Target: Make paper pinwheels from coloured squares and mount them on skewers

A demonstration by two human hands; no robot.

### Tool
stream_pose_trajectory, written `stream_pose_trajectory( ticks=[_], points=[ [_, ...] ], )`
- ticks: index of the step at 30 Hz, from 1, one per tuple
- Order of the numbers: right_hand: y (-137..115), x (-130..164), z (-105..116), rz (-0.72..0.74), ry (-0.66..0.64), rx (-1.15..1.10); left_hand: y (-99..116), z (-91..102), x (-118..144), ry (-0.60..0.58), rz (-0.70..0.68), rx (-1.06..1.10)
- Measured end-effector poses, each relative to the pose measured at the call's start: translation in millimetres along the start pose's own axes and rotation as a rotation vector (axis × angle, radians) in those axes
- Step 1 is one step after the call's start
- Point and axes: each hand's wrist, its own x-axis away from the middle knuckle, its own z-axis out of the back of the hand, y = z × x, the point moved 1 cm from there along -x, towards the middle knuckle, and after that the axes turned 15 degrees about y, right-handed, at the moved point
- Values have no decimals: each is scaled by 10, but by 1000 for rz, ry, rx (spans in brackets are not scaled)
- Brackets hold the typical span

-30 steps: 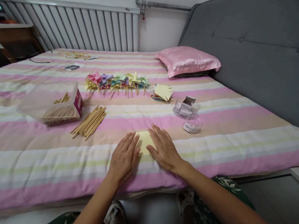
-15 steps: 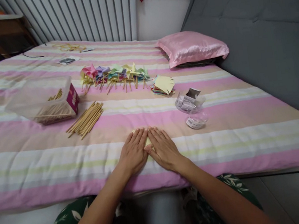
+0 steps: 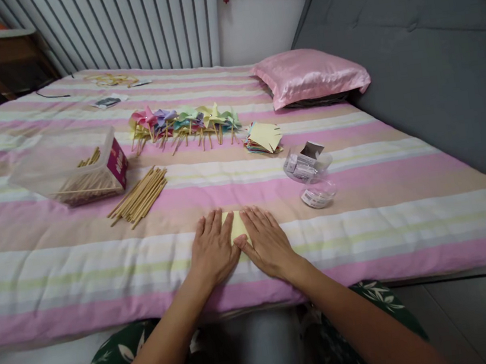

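A pale yellow piece of paper (image 3: 237,228) lies on the striped bedspread near the bed's front edge, partly covered by both hands. My left hand (image 3: 212,244) rests flat on its left side, fingers stretched forward. Flat on the right side lies my right hand (image 3: 265,239), its thumb pointing inward and close to the left thumb. A small pile of wooden sticks (image 3: 140,197) sits to the left beyond my hands. Farther off to the right is a stack of coloured paper squares (image 3: 265,137), with a pale yellow one with slits on top.
Finished paper pinwheels (image 3: 185,121) on sticks lie in a row. A clear plastic box (image 3: 50,165) with sticks stands at left. Open clear round containers (image 3: 307,164) sit at right. A pink pillow (image 3: 312,74) lies by the grey headboard (image 3: 427,56).
My left hand has slid slightly left, and its fingers have moved away from the right hand's. More of the yellow paper shows between them. The right hand stays nearly in place.
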Motion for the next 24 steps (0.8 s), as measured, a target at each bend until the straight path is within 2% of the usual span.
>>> stream_pose_trajectory(
  ticks=[8, 13, 18, 21, 24],
  points=[
    [3, -1, 13, -26, 6, -22, -23, -1, 11, -24, 35, -7],
    [48, -8, 56, -76, 33, -134, -46, -26, 29, 32, 76, 32],
    [150, -38, 89, -221, 188, -265, -96, -19, 31, 112, 155, 120],
    [224, -52, 77, -300, 289, -220, -127, 26, 21, 156, 205, 170],
    [268, -60, 67, -336, 327, -184, -149, 95, 3, 195, 287, 240]
  ],
)
